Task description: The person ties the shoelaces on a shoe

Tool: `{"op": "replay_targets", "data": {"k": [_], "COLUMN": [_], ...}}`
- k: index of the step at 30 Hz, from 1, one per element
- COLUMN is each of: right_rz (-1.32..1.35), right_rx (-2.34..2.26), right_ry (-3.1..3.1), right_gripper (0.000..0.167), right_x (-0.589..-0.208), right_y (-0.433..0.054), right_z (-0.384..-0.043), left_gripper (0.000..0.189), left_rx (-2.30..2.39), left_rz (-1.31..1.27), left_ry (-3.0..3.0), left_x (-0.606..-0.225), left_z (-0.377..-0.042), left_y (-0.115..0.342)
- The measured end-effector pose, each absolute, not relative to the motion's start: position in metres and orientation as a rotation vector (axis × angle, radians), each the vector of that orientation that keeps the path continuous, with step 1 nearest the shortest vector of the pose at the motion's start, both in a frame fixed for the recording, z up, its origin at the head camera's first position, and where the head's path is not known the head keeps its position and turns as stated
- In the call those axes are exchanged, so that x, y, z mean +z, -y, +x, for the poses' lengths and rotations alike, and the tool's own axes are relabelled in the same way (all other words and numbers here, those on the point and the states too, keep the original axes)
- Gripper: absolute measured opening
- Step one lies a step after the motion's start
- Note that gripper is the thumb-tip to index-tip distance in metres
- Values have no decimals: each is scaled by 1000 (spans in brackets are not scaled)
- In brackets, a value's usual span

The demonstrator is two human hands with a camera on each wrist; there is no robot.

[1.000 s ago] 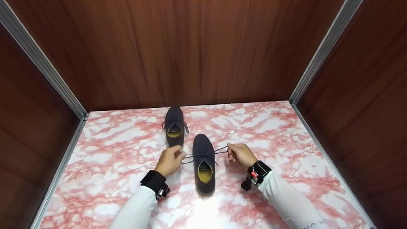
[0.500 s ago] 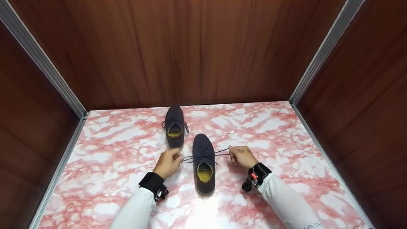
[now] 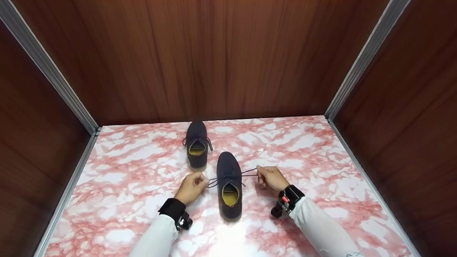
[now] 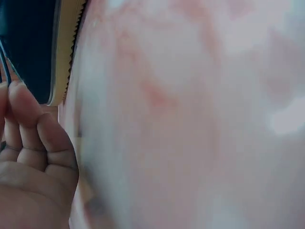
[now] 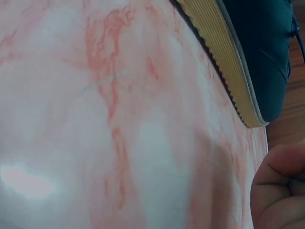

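Note:
A dark navy lace-up shoe (image 3: 228,164) with a yellow lining stands upright, toe pointing away. To its left, my left hand (image 3: 192,187) pinches lace strands between thumb and fingertips; in the left wrist view the dark lace (image 4: 5,64) runs up from those fingertips. On the other side my right hand (image 3: 272,177) pinches the right-hand lace strands (image 3: 250,171). Both sets of strands stretch sideways from the crossing over the shoe's tongue. A short loose lace end hangs at the shoe's right side. The right wrist view shows part of my right hand (image 5: 281,191) beside the tan-soled shoe (image 5: 259,52).
A matching shoe (image 3: 196,142), its laces hanging at both sides, stands farther back and left. Both shoes are on a red-and-white marbled tabletop (image 3: 303,221). Brown wood-look panels (image 3: 228,60) with grey metal corner strips enclose the back and sides.
My left hand has come slightly nearer my body, uncovering the rear shoe's heel. My right hand has shifted slightly nearer too. The lace crossing lies flatter on the shoe. Both hands keep their hold.

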State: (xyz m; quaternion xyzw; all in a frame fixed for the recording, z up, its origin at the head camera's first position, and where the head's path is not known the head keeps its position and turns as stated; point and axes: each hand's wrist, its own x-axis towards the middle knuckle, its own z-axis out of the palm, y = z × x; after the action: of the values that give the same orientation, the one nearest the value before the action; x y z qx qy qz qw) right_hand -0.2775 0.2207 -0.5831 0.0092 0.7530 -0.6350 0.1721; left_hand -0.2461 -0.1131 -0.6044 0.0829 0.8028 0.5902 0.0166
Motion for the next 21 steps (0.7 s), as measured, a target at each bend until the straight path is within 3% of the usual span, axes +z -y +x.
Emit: {"op": "replay_targets", "data": {"k": [11,21], "right_rz": [25,-16], "right_rx": [-1943,-1905], "right_ry": [-1970,-2248], "right_gripper": [39,45], "right_x": [-576,-570], "right_y": [-220,-219], "right_z": [-274,-269], "left_gripper": [17,25], "left_rx": [1832,1818], "left_rz": [233,161], "left_ry": [-2352,-2264], "left_x": [-608,-604], "left_z": [-247,-251], "left_y": [108,110]}}
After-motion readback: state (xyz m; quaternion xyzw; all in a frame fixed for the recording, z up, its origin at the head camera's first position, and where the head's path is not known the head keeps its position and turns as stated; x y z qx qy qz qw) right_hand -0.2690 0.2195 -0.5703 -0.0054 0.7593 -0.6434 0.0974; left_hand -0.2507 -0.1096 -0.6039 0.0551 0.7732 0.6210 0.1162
